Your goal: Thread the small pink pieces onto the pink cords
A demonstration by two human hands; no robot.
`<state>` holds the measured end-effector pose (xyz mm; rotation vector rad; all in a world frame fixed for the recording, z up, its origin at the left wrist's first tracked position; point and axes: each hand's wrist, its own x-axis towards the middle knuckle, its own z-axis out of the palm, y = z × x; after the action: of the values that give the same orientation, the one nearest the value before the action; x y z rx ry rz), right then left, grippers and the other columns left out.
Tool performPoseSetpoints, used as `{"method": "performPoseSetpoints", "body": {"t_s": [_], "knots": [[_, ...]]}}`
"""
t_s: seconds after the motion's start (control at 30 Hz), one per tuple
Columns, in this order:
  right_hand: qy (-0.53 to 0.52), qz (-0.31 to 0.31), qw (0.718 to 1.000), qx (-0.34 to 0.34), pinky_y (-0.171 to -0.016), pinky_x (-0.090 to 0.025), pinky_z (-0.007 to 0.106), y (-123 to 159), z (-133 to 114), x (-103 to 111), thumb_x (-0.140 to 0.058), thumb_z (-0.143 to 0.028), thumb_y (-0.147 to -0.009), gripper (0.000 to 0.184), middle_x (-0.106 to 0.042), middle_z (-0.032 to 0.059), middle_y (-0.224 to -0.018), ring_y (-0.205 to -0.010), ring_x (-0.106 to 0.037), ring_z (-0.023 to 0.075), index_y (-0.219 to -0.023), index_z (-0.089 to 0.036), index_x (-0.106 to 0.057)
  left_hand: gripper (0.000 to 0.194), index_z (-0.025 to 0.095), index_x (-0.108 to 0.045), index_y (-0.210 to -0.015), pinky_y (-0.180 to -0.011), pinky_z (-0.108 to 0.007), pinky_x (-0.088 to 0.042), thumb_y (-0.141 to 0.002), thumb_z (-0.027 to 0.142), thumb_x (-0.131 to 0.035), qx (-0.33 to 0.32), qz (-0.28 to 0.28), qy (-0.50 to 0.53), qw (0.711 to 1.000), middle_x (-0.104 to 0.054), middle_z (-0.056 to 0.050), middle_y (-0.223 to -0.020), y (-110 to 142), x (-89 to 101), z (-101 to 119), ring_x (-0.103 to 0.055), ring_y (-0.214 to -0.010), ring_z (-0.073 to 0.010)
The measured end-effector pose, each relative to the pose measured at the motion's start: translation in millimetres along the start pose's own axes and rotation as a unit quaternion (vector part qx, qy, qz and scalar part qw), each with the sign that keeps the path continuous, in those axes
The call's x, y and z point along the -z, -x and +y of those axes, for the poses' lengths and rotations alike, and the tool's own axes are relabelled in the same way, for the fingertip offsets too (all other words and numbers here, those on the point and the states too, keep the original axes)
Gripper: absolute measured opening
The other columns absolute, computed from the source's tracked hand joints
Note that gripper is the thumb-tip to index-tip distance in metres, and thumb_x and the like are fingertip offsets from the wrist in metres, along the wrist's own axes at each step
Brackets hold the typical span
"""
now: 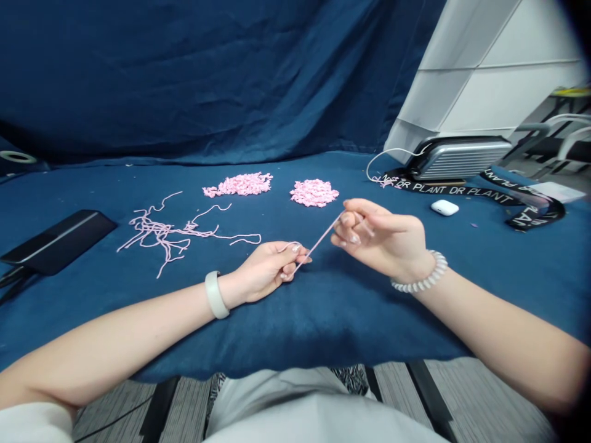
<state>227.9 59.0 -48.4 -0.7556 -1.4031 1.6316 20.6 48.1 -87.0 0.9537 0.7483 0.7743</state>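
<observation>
**Pink yarn strand [318,243] held taut between the left hand [268,271] and right hand [381,237]**

A dark blue backdrop cloth [184,74] hangs behind a surface draped in blue cloth [323,332]. At the far right stands a white panelled structure [480,74], with a ribbed silver case [462,159] at its foot and a white cable [388,155] curling out of the case. A black slab [58,241], possibly a tablet, lies at the left edge. A black lanyard [462,192] printed DR PLANT runs along the right side.

Left of centre sprawls a loose tangle of pink yarn [157,232]. Beyond the hands sit two heaps of crinkled pink yarn [237,184] [314,193], well apart from a white earbud case [444,207].

The strand spans the gap between the hands, low over the cloth and nearer than the heaps. The left hand is curled almost closed around one end. The right hand pinches the other end between thumb and fingers, with a short tail poking past them, though the fingers seem to hide the exact grip. A white watch band [215,295] circles the left wrist, and a pale coiled bracelet [420,274] circles the right.
</observation>
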Motion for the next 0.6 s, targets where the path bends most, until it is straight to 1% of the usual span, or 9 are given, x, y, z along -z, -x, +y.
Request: {"method": "performPoseSetpoints", "body": {"t_s": [0.07,0.13,0.23,0.27,0.37,0.43,0.53,0.6], "knots": [[0.015,0.052,0.998,0.021,-0.075,-0.041,0.01,-3.7,-1.8,3.2,-0.037,-0.033,-0.072,0.056,-0.051,0.0016,-0.106,-0.073,-0.046,-0.0098,-0.127,-0.022,-0.03,0.025,0.007,-0.061,-0.084,-0.044,-0.015,-0.027,-0.081,0.031,-0.06,-0.01,0.004,-0.014,1.0,-0.057,-0.005,-0.075,-0.1,0.8,-1.8,-0.032,-0.045,0.0012],[0.026,0.093,0.995,0.03,-0.08,-0.042,0.01,-7.7,0.2,5.0,-0.038,-0.028,-0.071,0.061,-0.045,0.0014,-0.118,-0.085,-0.05,-0.0084,-0.131,-0.023,-0.027,0.026,0.007,-0.061,-0.086,-0.045,-0.015,-0.026,-0.08,0.032,-0.06,-0.009,0.002,-0.026,1.0,-0.057,-0.005,-0.073,-0.3,1.5,-2.4,-0.032,-0.044,0.0011],[0.029,0.132,0.991,0.023,-0.085,-0.042,0.008,-12.4,7.0,4.9,-0.044,-0.023,-0.068,0.065,-0.038,0.0,-0.127,-0.1,-0.05,-0.0065,-0.131,-0.024,-0.027,0.024,0.007,-0.061,-0.086,-0.044,-0.015,-0.026,-0.079,0.031,-0.062,-0.001,-0.006,-0.038,0.999,-0.057,-0.004,-0.071,-0.6,1.6,-2.1,-0.034,-0.044,0.0008],[0.028,0.143,0.989,0.023,-0.087,-0.042,0.007,-13.4,9.4,4.2,-0.046,-0.022,-0.068,0.065,-0.037,-0.0007,-0.128,-0.104,-0.05,-0.0064,-0.13,-0.025,-0.028,0.023,0.007,-0.062,-0.085,-0.046,-0.015,-0.028,-0.078,0.029,-0.062,-0.003,-0.009,-0.043,0.999,-0.056,-0.002,-0.067,-0.6,1.2,-2.1,-0.035,-0.044,0.0005],[0.014,0.178,0.983,0.045,-0.093,-0.043,0.008,-14.4,13.7,1.1,-0.051,-0.028,-0.069,0.063,-0.036,-0.0018,-0.128,-0.108,-0.049,-0.0069,-0.128,-0.027,-0.031,0.02,0.007,-0.063,-0.085,-0.058,-0.019,-0.038,-0.079,0.026,-0.061,-0.032,-0.012,-0.077,0.996,-0.048,0.003,-0.051,-0.3,-0.5,-4.1,-0.037,-0.044,-0.0013],[0.004,0.196,0.979,0.057,-0.094,-0.044,0.009,-13.8,14.2,-1.9,-0.052,-0.035,-0.071,0.061,-0.039,-0.0013,-0.126,-0.105,-0.05,-0.0072,-0.127,-0.026,-0.032,0.019,0.008,-0.063,-0.086,-0.062,-0.021,-0.04,-0.079,0.025,-0.061,-0.045,-0.008,-0.105,0.993,-0.044,0.004,-0.046,0.0,-1.3,-6.1,-0.039,-0.044,-0.0025],[-0.002,0.211,0.976,0.058,-0.093,-0.046,0.01,-11.8,12.8,-6.1,-0.052,-0.044,-0.071,0.061,-0.046,-0.0006,-0.117,-0.099,-0.051,-0.0078,-0.125,-0.023,-0.034,0.018,0.009,-0.062,-0.086,-0.051,-0.019,-0.036,-0.077,0.025,-0.063,-0.042,-0.001,-0.11,0.993,-0.051,0.002,-0.054,0.6,-1.1,-7.4,-0.041,-0.044,-0.0031],[-0.001,0.212,0.976,0.051,-0.092,-0.046,0.01,-10.8,11.6,-7.4,-0.052,-0.047,-0.07,0.06,-0.052,-0.0013,-0.103,-0.091,-0.051,-0.0095,-0.121,-0.021,-0.036,0.019,0.01,-0.061,-0.086,-0.045,-0.017,-0.032,-0.075,0.024,-0.065,-0.039,0.005,-0.089,0.995,-0.053,0.001,-0.059,1.0,-0.4,-6.2,-0.041,-0.043,-0.0031]]}}
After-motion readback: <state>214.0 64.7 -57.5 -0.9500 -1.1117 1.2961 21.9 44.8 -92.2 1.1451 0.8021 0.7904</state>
